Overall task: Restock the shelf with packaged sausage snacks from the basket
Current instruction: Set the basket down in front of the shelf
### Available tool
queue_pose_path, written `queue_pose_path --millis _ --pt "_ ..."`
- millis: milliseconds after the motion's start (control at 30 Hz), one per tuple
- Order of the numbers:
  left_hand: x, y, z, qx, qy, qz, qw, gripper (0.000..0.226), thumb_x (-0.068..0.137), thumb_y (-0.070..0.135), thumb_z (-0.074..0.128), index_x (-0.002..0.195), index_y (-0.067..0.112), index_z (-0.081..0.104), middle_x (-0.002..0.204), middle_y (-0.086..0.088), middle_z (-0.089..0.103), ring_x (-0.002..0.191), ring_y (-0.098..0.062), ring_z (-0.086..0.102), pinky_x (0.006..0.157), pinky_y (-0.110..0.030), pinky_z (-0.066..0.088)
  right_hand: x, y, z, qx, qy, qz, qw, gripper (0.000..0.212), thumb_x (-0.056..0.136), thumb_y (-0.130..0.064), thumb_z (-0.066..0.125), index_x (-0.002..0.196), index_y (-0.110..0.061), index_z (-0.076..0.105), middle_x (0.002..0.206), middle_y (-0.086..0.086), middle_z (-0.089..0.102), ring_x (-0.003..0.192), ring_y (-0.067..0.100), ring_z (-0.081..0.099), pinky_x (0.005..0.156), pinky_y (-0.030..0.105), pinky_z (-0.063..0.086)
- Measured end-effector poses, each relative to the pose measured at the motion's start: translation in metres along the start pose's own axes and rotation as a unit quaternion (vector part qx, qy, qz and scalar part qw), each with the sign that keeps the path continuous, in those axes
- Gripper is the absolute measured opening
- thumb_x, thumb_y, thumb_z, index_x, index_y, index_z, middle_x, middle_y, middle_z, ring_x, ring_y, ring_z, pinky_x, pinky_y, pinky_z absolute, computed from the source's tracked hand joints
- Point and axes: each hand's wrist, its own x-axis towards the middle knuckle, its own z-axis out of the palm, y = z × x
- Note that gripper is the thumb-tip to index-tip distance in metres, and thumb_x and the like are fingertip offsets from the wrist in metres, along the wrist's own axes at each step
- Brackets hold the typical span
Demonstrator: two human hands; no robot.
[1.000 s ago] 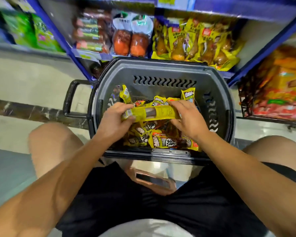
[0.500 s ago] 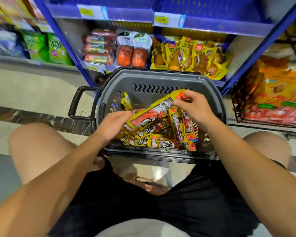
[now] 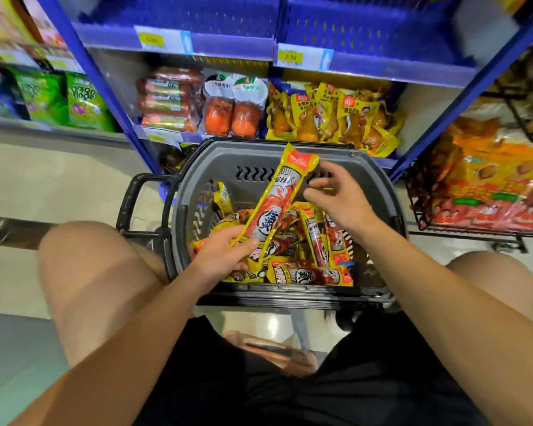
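The left hand [image 3: 225,256] pinches a sausage pack's [image 3: 274,201] lower end, tilted up over the basket [image 3: 379,186]; the right hand [image 3: 336,198] hovers beside it, fingers loose. Held by one end, it could slip back among the packs [image 3: 308,272].

The sausage pack [image 3: 276,199] no longer lies flat across the pile in the basket [image 3: 379,179]; it stands tilted, its red-topped end raised toward the basket's far rim. The left hand [image 3: 225,256] has shifted to grip the pack's lower end over the near-left part of the pile. The right hand [image 3: 336,198] has let go of the pack's upper end and now hangs just beside it, fingers loosely spread, near the far wall.
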Motion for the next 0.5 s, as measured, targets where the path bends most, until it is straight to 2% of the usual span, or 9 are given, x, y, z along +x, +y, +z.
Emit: queue_pose_path --millis 33,133,233,300,333,400,500 --pt "0.003 -0.003 -0.001 -0.006 0.012 -0.006 1.000 0.017 0.097 0.015 0.057 0.109 0.020 0.069 0.087 0.006 0.069 0.074 -0.008 0.062 0.057 -0.021 0.051 -0.001 0.011 -0.001 -0.021 -0.010 0.012 1.000 0.063 0.087 -0.021 0.074 0.142 -0.018 0.044 0.112 0.002 0.063 0.109 0.014 0.061 0.093 0.031 0.050" --pt "0.014 -0.012 0.000 0.006 0.045 -0.019 0.999 0.014 0.096 0.020 0.059 0.103 0.023 0.070 0.085 0.008 0.068 0.075 -0.011 0.062 0.058 -0.024 0.053 -0.008 0.045 -0.008 -0.106 -0.060 0.046 0.991 0.063 0.086 -0.030 0.074 0.142 -0.022 0.047 0.126 0.000 0.060 0.117 0.014 0.056 0.087 0.022 0.050" --pt "0.022 -0.022 0.002 0.012 0.080 -0.039 0.996 0.011 0.095 0.021 0.061 0.094 0.024 0.072 0.081 0.005 0.068 0.067 -0.012 0.063 0.062 -0.036 0.055 -0.015 0.081 -0.013 -0.146 -0.118 0.094 0.978 0.058 0.087 -0.028 0.074 0.139 -0.017 0.051 0.131 0.000 0.059 0.124 0.015 0.054 0.105 0.032 0.044" --pt "0.024 -0.028 0.005 -0.010 0.089 -0.051 0.995 0.010 0.094 0.020 0.063 0.090 0.022 0.073 0.084 -0.004 0.069 0.069 -0.017 0.064 0.066 -0.040 0.056 -0.017 0.105 -0.013 -0.163 -0.150 0.126 0.967 0.057 0.087 -0.027 0.073 0.138 -0.011 0.053 0.132 0.003 0.059 0.127 0.018 0.053 0.110 0.036 0.041" --pt "0.025 -0.030 0.006 -0.017 0.090 -0.053 0.994 0.010 0.093 0.021 0.065 0.089 0.022 0.074 0.087 -0.006 0.070 0.073 -0.019 0.064 0.069 -0.043 0.056 -0.017 0.116 -0.012 -0.183 -0.161 0.140 0.960 0.057 0.087 -0.029 0.073 0.138 -0.011 0.053 0.135 0.003 0.058 0.129 0.019 0.052 0.112 0.037 0.039" --pt "0.027 -0.033 0.006 -0.024 0.090 -0.057 0.994 0.008 0.090 0.024 0.068 0.088 0.023 0.075 0.086 0.000 0.072 0.079 -0.018 0.065 0.074 -0.045 0.056 -0.016 0.136 -0.011 -0.242 -0.188 0.177 0.935 0.056 0.089 -0.031 0.071 0.138 -0.011 0.053 0.135 0.001 0.057 0.129 0.019 0.050 0.110 0.031 0.037" --pt "0.029 -0.032 0.004 -0.024 0.104 -0.065 0.992 0.010 0.088 0.027 0.068 0.096 0.021 0.073 0.093 0.004 0.074 0.089 -0.017 0.068 0.083 -0.039 0.055 -0.013 0.157 -0.008 -0.285 -0.259 0.233 0.893 0.054 0.093 -0.027 0.067 0.141 -0.011 0.050 0.139 0.004 0.055 0.132 0.023 0.048 0.108 0.028 0.035"
